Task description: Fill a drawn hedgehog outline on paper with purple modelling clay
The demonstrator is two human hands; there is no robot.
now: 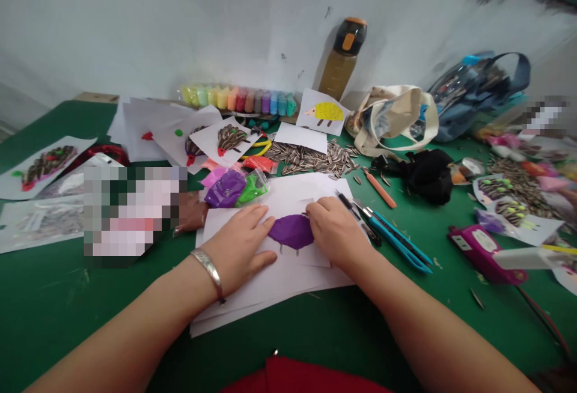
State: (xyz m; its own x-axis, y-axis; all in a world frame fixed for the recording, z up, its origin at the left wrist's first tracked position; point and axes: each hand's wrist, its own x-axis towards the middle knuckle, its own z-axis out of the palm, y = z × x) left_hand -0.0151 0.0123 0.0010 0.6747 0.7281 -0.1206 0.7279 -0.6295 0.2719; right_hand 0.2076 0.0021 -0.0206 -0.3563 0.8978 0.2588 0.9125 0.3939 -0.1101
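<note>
evidently, the left hand (241, 246) lies flat with its thumb spread from the fingers, at the left edge of the purple shape (292, 232) in the middle of the frame, likely to keep the white paper (261, 285) from sliding. the right hand (336, 231) is curled, fingertips close together at the shape's upper right edge; a dark sliver (305, 214) shows there, but i cannot tell whether it is gripped. just above the paper, the seed heap (311, 158) probably sits for easy reach. the blue tool (399, 243) lies right of centre, perhaps to suit the right hand. near the top, a bottle (338, 71) stands by the wall (180, 20), seemingly out of the way.
</note>
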